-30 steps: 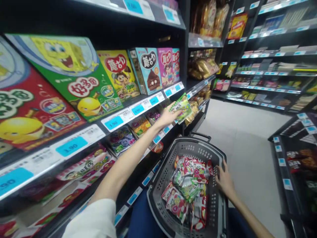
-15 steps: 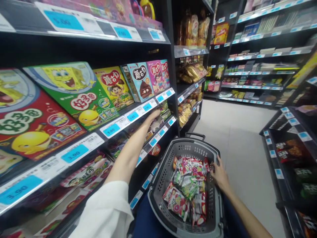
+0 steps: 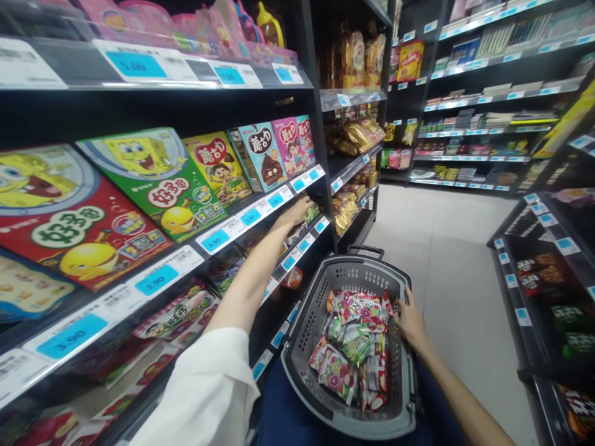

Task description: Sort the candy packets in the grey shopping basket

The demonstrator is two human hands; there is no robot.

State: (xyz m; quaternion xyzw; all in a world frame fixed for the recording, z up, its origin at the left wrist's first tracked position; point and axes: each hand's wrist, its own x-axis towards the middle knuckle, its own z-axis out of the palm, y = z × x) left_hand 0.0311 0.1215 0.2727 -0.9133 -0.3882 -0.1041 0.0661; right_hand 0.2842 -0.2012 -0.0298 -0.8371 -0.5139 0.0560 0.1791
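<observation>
Grey plastic basket (image 3: 307, 334), full of snack packets (image 3: 356, 341), sits near you; your right hand (image 3: 409, 319) clasps its right rim. Your left hand (image 3: 296, 212) reaches onto the left shelf (image 3: 302, 246); its grip cannot be told.

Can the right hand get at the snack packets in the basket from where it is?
Probably yes: the right hand rests on the rim of the basket beside the packets, and nothing covers them.

Basket (image 3: 304, 337): matt grey plastic, perforated walls. Packets (image 3: 357, 347) in it – glossy crinkled plastic film. Boxes (image 3: 162, 186): glossy printed card. Price tags (image 3: 223, 234) – paper behind clear plastic strip. Sleeve (image 3: 204, 390): white matt cloth. Floor (image 3: 446, 260): smooth, faint sheen
</observation>
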